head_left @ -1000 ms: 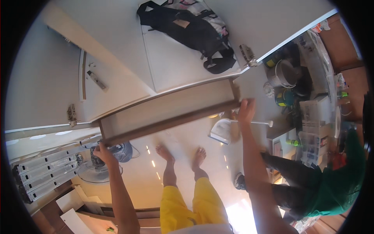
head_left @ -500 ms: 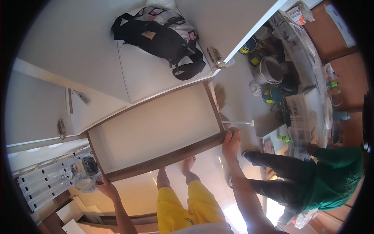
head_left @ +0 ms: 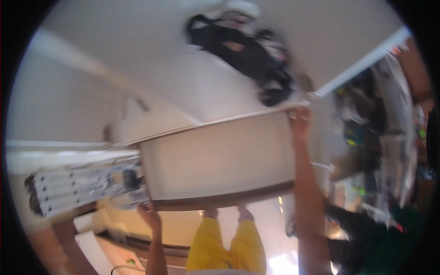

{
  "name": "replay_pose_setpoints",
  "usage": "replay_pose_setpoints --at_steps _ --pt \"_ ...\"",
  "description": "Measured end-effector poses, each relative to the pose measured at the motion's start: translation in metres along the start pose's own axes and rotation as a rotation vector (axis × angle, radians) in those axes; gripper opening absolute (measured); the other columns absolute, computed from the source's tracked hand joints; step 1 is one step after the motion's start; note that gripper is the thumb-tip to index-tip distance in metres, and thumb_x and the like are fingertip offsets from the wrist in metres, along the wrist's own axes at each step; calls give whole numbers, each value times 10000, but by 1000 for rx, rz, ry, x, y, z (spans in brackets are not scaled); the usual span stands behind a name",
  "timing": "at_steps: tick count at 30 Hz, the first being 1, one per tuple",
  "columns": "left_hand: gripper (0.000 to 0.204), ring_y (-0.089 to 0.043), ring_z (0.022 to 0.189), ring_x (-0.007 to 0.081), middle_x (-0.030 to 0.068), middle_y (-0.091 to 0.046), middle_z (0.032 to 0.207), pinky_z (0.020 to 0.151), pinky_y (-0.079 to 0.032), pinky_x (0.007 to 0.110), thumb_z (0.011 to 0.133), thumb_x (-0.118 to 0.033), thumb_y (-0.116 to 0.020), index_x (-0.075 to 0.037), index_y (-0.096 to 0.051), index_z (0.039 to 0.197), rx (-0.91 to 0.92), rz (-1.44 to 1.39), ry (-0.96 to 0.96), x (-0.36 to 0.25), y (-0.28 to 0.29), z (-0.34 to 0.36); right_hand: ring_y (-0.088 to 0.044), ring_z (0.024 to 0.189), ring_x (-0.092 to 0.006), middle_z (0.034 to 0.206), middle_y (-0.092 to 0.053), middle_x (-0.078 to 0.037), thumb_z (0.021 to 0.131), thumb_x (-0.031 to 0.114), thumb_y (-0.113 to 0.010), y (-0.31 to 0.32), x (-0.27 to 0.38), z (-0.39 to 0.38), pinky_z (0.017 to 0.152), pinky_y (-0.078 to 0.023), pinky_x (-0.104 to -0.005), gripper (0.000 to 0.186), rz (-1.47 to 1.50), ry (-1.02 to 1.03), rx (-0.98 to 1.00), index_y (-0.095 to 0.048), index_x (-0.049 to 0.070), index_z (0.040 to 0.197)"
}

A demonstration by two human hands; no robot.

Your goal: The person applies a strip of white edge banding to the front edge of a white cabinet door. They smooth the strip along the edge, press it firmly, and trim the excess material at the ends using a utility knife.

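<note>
I hold a large flat white panel with a wooden rim out in front of me, its pale face turned toward me. My left hand grips its lower left corner. My right hand is raised and closed on the upper right corner. Below the panel I see my yellow trousers and bare feet. The picture is motion-blurred.
A black bag lies on a white surface beyond the panel. A grey ladder-like frame lies at the left. Cluttered shelves with tools and containers fill the right side, where another person in green sits low.
The panel has shifted right and upward in view, and my right hand has climbed from its lower right edge to its upper right corner. The view has turned and blurred.
</note>
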State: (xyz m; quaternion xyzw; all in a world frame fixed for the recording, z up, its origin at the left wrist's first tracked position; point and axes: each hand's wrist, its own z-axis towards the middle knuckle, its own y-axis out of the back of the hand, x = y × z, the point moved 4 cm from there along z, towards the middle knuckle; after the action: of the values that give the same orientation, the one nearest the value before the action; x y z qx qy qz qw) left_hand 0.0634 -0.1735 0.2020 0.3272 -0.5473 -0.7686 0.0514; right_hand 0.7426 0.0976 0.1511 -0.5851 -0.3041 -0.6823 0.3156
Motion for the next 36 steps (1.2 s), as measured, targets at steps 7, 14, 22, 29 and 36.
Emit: replay_pose_setpoints --at_steps 7,14,22,29,36 --pt "225 -603 918 398 184 -610 924 822 -476 516 862 -66 -686 -6 -600 1061 107 -29 -477 -149 40 78 -612 959 -160 1110 -590 -85 996 322 -678 -37 31 -19 854 -522 -311 403 84 -189 -99 -539 10 1211" --pt "674 -698 930 435 299 -695 989 819 -547 508 875 -537 -708 83 -612 1122 104 9 -106 -263 -78 301 -532 833 -130 921 -577 -43 1023 240 -636 -16 62 -64 786 -464 -284 234 -262 -207 -124 -561 20 1046" --pt "388 -700 720 268 205 -681 873 645 -569 389 972 -289 -654 65 -594 1120 121 -385 -124 -237 -76 260 -567 786 -90 833 -610 -16 974 58 -611 -82 169 -263 760 -489 -248 28 -238 -355 496 -605 31 981" --pt "324 -726 775 224 140 -705 974 617 -551 308 895 -84 -725 -6 -563 1165 719 -553 -268 -222 20 -23 -667 870 -224 988 -673 -117 1030 190 -592 -148 214 -322 825 -537 -340 247 -59 -295 822 -576 2 1188" --pt "577 -691 850 257 126 -678 1061 702 -547 352 799 -39 -765 -41 -572 1343 1102 -413 -444 -295 -14 -2 -608 705 -143 870 -645 -79 1085 264 -478 -92 154 -326 625 -505 -288 313 57 -703 342 -566 -15 1199"
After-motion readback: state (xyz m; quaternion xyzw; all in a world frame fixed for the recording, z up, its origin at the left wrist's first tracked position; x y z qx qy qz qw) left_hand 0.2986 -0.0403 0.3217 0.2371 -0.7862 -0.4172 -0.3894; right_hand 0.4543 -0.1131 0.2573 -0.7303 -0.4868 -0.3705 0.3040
